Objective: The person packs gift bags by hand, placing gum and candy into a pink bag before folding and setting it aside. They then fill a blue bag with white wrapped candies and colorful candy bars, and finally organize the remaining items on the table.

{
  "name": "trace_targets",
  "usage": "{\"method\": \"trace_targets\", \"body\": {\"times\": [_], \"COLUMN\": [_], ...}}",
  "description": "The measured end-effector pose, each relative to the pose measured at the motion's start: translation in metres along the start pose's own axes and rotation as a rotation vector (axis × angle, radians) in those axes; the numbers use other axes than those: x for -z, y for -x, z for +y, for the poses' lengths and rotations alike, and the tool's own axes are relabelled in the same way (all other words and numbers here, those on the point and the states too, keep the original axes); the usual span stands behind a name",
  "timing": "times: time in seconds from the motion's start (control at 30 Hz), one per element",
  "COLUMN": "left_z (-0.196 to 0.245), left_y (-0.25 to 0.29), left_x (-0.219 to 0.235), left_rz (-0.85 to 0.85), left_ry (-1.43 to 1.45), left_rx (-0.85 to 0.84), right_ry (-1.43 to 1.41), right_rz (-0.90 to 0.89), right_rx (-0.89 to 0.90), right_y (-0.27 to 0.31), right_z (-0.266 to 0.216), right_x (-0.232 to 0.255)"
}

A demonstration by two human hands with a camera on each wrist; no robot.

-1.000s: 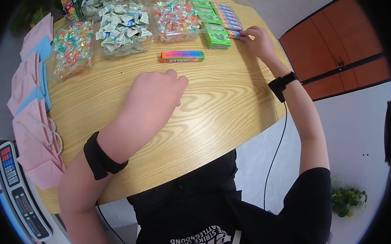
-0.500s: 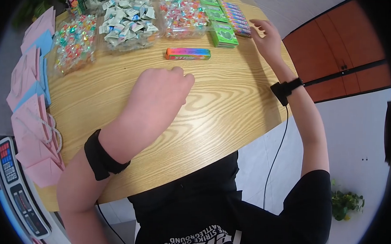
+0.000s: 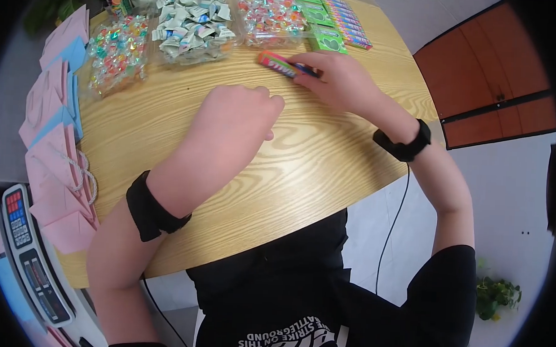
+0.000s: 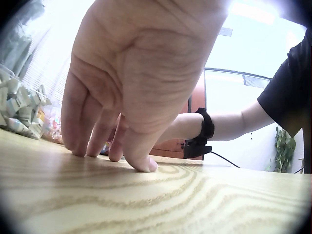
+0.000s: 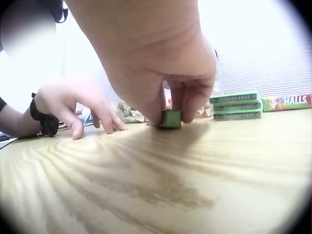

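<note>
My right hand (image 3: 341, 80) pinches the near end of a HALLS candy stick (image 3: 276, 63), which has an orange, pink and green wrapper. In the right wrist view the green end of the stick (image 5: 171, 118) shows between thumb and fingers, low over the wood. My left hand (image 3: 240, 119) holds nothing. Its fingertips (image 4: 146, 165) rest on the tabletop, with the fingers relaxed and pointing down. Beyond the right hand lie stacked green boxes (image 3: 327, 39) and a row of several more HALLS sticks (image 3: 349, 24).
Clear tubs of wrapped candies (image 3: 119, 55), white sachets (image 3: 194, 27) and more candies (image 3: 266, 15) line the back of the wooden table (image 3: 303, 168). Pink and blue paper bags (image 3: 58, 170) stand along the left edge, beside a scale (image 3: 35, 256).
My right hand has left the row of sticks at the back right, come toward the middle and taken hold of the lone HALLS stick, now tilted. The left hand stays resting on the table.
</note>
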State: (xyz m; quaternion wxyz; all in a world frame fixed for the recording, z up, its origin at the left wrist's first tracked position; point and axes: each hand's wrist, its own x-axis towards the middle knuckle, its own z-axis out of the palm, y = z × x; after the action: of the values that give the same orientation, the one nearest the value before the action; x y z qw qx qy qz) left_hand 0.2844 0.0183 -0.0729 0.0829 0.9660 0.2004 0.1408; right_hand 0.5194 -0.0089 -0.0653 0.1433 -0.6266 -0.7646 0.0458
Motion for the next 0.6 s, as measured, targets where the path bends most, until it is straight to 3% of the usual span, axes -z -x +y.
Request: {"method": "trace_targets", "body": {"times": [0.03,0.1,0.23,0.3,0.33,0.4,0.43,0.5,0.6], "left_z": [0.001,0.001,0.002,0.002,0.001,0.001,0.001,0.0,0.001], "left_y": [0.0,-0.001,-0.002,-0.001,-0.001,-0.003,-0.003,-0.003,-0.003], "left_x": [-0.001,0.0,0.001,-0.001,-0.001,-0.001,-0.001,-0.001,0.0], "left_rz": [0.037,-0.002,-0.057,-0.04,-0.023,-0.027,-0.031,-0.035,-0.041], "left_ry": [0.022,0.003,-0.057,-0.053,-0.053,-0.054,-0.054,-0.049,-0.041], "left_rx": [-0.007,0.002,0.013,0.004,-0.006,-0.015,-0.019,-0.014,0.003], "right_ry": [0.002,0.26,0.119,-0.01,-0.01,0.176,0.178,0.4,0.352], "right_rz": [-0.005,-0.382,-0.364,-0.347,-0.345,-0.019,-0.016,-0.176,-0.165], "right_rx": [0.003,-0.225,-0.247,-0.443,-0.446,0.116,0.111,0.331,0.461], "right_y": [0.001,0.007,0.034,0.038,0.041,0.043,0.041,0.033,0.028], "right_z": [-0.004,-0.014,-0.007,-0.011,-0.007,0.004,0.006,0.005,0.009], "right_x": [0.01,0.032,0.042,0.052,0.048,0.038,0.04,0.042,0.037]}}
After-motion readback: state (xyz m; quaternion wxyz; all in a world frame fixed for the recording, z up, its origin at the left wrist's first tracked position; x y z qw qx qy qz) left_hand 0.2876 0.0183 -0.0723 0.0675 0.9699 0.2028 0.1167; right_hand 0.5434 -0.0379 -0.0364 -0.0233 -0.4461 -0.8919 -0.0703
